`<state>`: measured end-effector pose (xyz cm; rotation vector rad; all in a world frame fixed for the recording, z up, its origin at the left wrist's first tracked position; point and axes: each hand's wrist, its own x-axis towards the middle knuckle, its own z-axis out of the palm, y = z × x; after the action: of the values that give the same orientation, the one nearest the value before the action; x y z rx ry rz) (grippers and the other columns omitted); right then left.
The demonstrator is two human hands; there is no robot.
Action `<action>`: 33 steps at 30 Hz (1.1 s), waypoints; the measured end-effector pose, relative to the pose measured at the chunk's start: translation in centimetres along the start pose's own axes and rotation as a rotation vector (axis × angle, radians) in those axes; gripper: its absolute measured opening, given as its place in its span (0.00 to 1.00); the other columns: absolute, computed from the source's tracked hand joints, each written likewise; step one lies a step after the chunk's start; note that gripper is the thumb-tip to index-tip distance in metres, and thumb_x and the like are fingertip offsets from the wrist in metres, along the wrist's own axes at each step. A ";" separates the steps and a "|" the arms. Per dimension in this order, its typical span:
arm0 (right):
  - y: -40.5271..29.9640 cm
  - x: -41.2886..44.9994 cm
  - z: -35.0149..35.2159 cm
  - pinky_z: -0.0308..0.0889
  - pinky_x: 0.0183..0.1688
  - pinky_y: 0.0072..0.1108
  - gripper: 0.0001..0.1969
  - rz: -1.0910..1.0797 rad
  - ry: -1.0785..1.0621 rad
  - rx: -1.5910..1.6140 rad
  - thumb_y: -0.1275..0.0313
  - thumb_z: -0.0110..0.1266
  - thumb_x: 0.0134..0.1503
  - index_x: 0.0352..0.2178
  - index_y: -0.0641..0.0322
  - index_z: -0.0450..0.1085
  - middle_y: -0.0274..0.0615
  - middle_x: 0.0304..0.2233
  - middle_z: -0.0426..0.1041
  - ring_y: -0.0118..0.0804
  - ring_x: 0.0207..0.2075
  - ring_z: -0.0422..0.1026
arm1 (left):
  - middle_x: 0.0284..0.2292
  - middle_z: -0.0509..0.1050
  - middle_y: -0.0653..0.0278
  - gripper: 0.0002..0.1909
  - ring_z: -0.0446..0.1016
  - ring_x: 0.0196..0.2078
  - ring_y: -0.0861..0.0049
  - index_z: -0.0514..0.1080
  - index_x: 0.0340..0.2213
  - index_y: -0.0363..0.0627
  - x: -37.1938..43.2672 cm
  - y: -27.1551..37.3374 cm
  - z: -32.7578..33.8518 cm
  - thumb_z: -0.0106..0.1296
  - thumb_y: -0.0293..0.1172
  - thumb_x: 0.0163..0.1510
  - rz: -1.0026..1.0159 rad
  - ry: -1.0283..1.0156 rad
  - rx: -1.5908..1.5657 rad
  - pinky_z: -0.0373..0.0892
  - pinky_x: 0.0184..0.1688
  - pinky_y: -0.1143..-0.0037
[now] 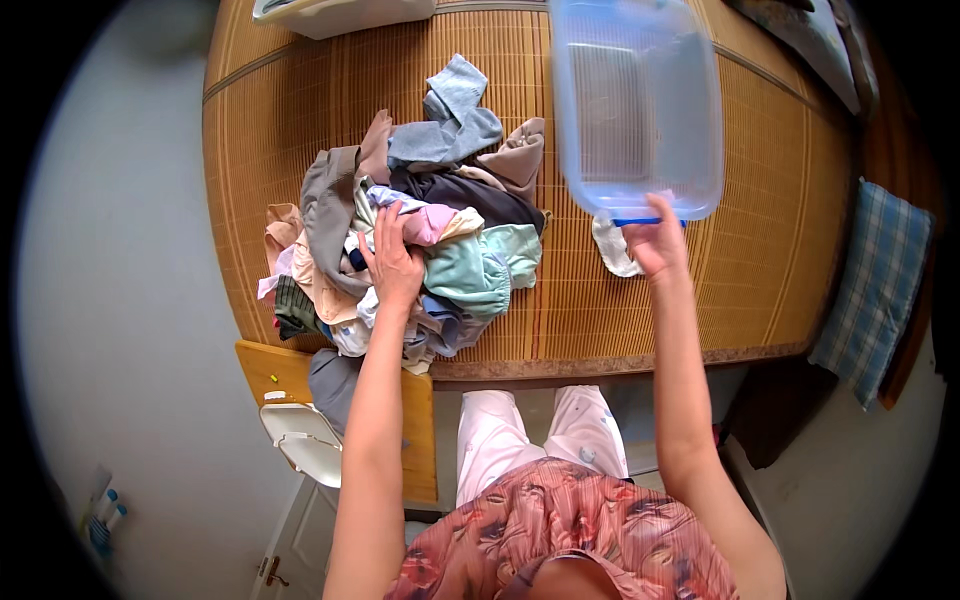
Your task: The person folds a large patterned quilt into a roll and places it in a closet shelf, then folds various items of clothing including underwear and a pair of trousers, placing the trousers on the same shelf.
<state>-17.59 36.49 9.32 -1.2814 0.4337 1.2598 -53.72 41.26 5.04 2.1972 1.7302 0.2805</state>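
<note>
A heap of mixed clothes (465,262) lies on the bamboo mat (570,322), left of centre. My left hand (394,262) rests on top of it with fingers spread, beside a pink piece of cloth (429,225). Grey-blue socks or similar knitwear (450,135) stick out at the heap's far side. To the right, my right hand (656,244) grips the near end of a translucent blue plastic bin (716,150) at its blue handle. The bin looks empty, and its far end is cut off by the picture's edge. A white cloth piece (616,247), perhaps a sock, lies beside my right hand.
At the far left stands a white container (352,19). A wooden stool or small table (416,442) at the near left bears grey cloth and an opened white box (307,442). A blue checked cushion (874,292) lies at the right, with a wall on the left.
</note>
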 end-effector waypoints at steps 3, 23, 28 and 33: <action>-4.3 0.9 -2.3 0.73 0.32 0.26 0.17 -0.071 0.039 -0.082 0.72 0.56 0.48 0.36 0.65 0.58 0.44 0.32 0.68 0.40 0.35 0.72 | 0.53 0.60 0.68 0.25 0.55 0.58 0.71 0.60 0.46 0.46 0.5 0.5 1.5 0.45 0.26 0.43 -0.004 0.050 0.033 0.40 0.59 0.59; 13.1 11.7 17.8 0.61 0.49 0.34 0.31 -1.293 -0.422 -1.892 0.67 0.64 0.34 0.44 0.49 0.63 0.47 0.49 0.61 0.52 0.52 0.58 | 0.53 0.59 0.65 0.23 0.53 0.58 0.64 0.61 0.46 0.52 1.3 -1.8 5.4 0.46 0.33 0.44 0.068 0.092 -0.110 0.45 0.57 0.58; 11.4 5.6 12.8 0.65 0.37 0.32 0.16 -1.221 -0.430 -1.298 0.79 0.57 0.36 0.30 0.59 0.64 0.44 0.31 0.67 0.46 0.35 0.67 | 0.51 0.63 0.62 0.22 0.58 0.56 0.62 0.61 0.47 0.52 0.9 -3.6 5.6 0.45 0.31 0.47 0.093 0.191 -0.124 0.49 0.55 0.58; 7.9 -4.5 -0.1 0.66 0.39 0.30 0.22 -0.981 -0.270 -1.291 0.82 0.56 0.36 0.36 0.59 0.61 0.44 0.32 0.66 0.47 0.37 0.68 | 0.50 0.63 0.63 0.22 0.59 0.55 0.66 0.60 0.47 0.48 1.0 -3.3 5.4 0.43 0.34 0.49 0.160 0.226 -0.075 0.48 0.56 0.64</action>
<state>-25.90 32.75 9.40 -1.9140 -1.2932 0.7277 -54.60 42.25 -1.22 2.3271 1.6240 0.6443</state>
